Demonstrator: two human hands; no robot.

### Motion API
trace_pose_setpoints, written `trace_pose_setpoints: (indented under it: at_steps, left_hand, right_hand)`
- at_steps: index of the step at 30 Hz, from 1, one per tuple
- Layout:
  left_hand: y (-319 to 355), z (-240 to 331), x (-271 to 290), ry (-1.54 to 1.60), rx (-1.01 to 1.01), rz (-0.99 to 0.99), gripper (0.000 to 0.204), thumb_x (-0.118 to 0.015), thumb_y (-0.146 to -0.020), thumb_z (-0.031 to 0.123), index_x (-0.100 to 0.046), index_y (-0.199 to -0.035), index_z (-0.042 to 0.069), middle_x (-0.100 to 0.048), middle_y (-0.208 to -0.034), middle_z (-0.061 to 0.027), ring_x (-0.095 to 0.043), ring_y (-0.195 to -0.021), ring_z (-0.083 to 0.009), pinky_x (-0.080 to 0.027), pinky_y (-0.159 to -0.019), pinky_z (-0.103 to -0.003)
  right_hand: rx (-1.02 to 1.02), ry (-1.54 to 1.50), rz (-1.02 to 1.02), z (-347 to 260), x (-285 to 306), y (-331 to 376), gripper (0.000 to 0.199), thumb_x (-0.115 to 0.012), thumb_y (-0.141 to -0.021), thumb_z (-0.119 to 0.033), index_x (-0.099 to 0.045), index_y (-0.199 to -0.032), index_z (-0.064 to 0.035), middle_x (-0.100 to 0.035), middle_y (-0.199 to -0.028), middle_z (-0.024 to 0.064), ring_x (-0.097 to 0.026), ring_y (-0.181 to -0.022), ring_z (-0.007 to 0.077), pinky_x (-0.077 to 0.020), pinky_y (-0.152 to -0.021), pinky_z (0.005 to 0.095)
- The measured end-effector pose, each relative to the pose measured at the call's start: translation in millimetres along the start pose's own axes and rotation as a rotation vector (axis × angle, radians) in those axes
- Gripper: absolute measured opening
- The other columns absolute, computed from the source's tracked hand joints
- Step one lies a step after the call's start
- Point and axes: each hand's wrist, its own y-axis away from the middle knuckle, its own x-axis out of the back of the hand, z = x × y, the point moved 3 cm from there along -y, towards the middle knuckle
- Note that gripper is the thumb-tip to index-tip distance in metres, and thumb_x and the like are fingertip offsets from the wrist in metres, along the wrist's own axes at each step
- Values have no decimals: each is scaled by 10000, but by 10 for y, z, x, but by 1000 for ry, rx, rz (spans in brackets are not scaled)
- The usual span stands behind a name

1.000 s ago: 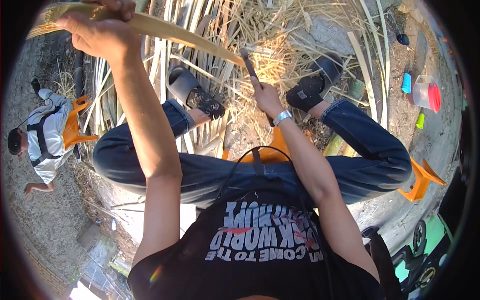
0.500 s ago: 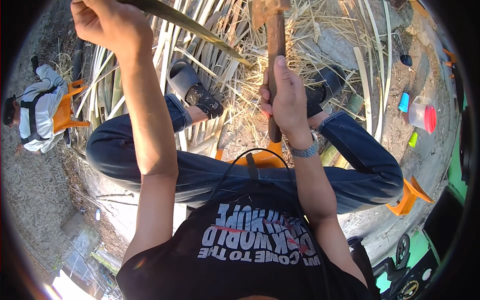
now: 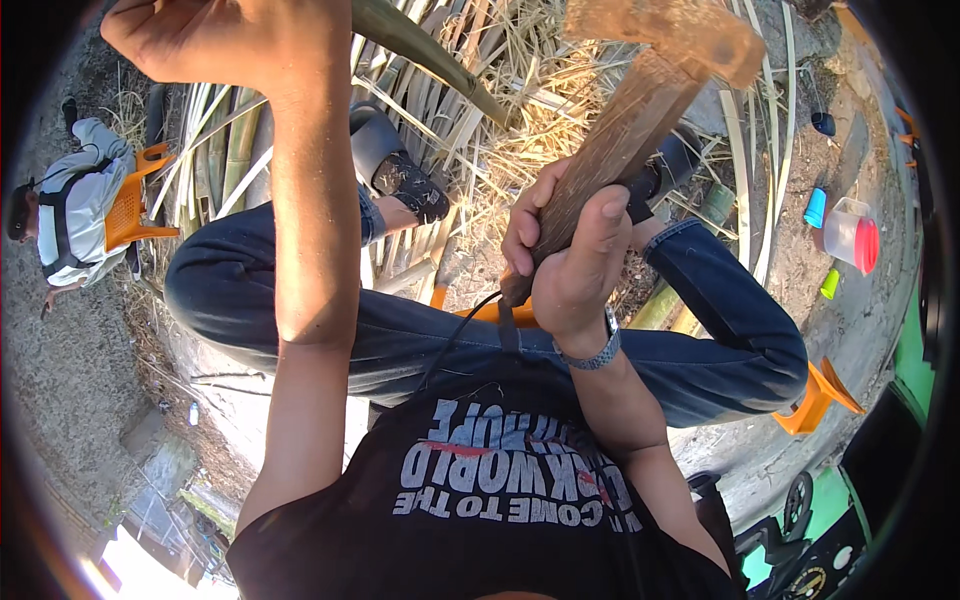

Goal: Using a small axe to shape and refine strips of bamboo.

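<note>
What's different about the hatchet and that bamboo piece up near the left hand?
The hatchet has a wide, rusty head across its end; the bamboo piece has no such head in view.
The hatchet is brown and rusty orange; the bamboo piece is dull greenish-brown.
Going rightward, the hatchet slants up and the bamboo piece slants down.
Both reach the picture's top edge.

I count two bare hands [image 3: 588, 268], one rusty-headed tool [image 3: 625, 135] with a brown wooden handle, one raised greenish bamboo length [image 3: 425, 48], two dark grey slippers [image 3: 374, 138], one blue cup [image 3: 815, 208], one lime-green cup [image 3: 830, 284], one clear red-lidded tub [image 3: 846, 232].
</note>
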Motion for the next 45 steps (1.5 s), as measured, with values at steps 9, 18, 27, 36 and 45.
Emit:
trace_pose_setpoints:
  at_steps: [9, 18, 27, 36, 45]
  left_hand:
    - [-177, -438, 199, 287, -742, -661, 379, -464, -1090, 344, -612, -1156, 2, -453, -657, 13, -320, -443, -46, -246, -398, -255]
    - [-246, -390, 230, 327, -600, -830, 369, -485, -1084, 346, -617, -1115, 2, -459, -661, 16, -334, -453, -42, -249, -400, -265]
    - [-115, -391, 230, 210, -428, -817, 438, -447, -1084, 419, -637, -1109, 25, -531, -643, -8, -389, -427, -52, -322, -382, -248]
    - [-476, -565, 226, 241, -476, -761, 463, -467, -1074, 436, -656, -1148, 20, -574, -696, -20, -501, -517, -82, -446, -466, -270]
    - [-598, -518, 294, 252, -422, -747, 436, -480, -1073, 414, -656, -1125, 19, -546, -644, -7, -480, -471, -75, -408, -439, -244]
  right_hand:
    - [-200, 386, -87, 1029, 322, -153, 611, -463, -988, -657, -519, -888, -57, -473, -654, -4, -453, -501, 91, -359, -440, 240]
    - [-205, 205, -50, 238, 233, -166, 537, -449, -1061, -493, -542, -790, -38, -488, -598, -14, -470, -507, 67, -374, -464, 248]
    - [-805, 369, 51, 1807, 916, -316, 492, -508, -1019, -544, -524, -837, -88, -446, -567, -5, -443, -424, 124, -380, -405, 324]
    - [-217, 675, 49, 295, 1470, -800, 258, -663, -845, -100, -624, -1072, 17, -599, -709, 42, -556, -538, 108, -447, -486, 284]
    - [21, 1827, -230, -933, 2249, -1874, 394, -688, -715, -129, -715, -1082, 9, -717, -941, 239, -709, -891, 368, -549, -814, 438]
